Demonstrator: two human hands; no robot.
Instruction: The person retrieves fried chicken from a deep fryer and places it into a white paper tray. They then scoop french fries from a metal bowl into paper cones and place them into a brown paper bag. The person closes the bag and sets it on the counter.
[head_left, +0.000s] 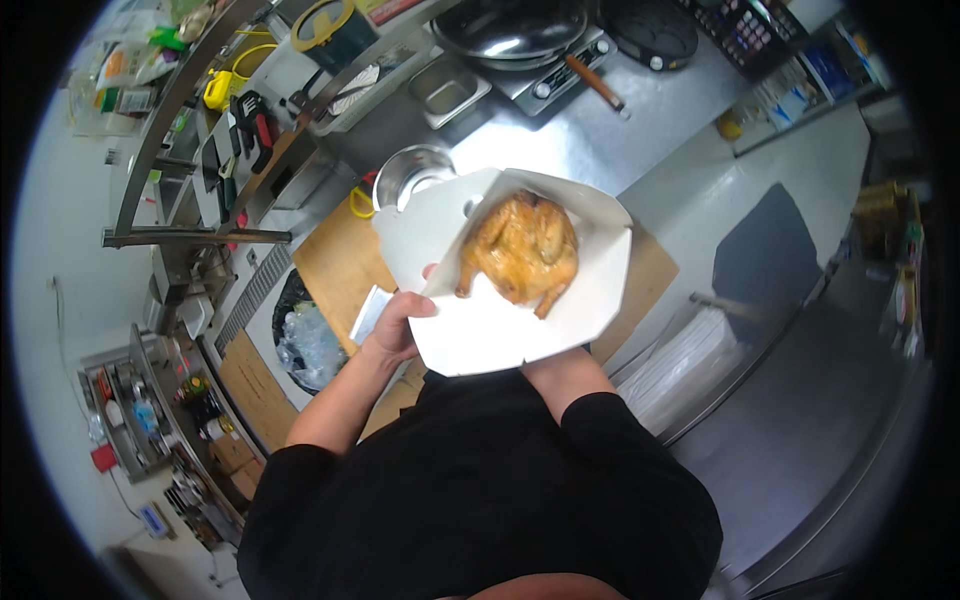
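Note:
A whole roasted chicken (525, 247) lies in an open white cardboard takeaway box (495, 337), which is held up in front of my body. My left hand (405, 319) grips the box's near left corner, thumb on top of the wall. From the right, my right hand (551, 367) reaches under the box; its fingers are hidden beneath it. The box's lid flap (424, 225) stands out to the left. Behind the box are a wooden board (330, 255) and a round steel bowl (412, 169).
Beyond the box, a steel counter bears a lidded wok (510, 30) on a burner and a steel pan (450, 90). A lined bin (307, 337) stands at left below the board. A steel shelf frame (195, 237) juts in at upper left.

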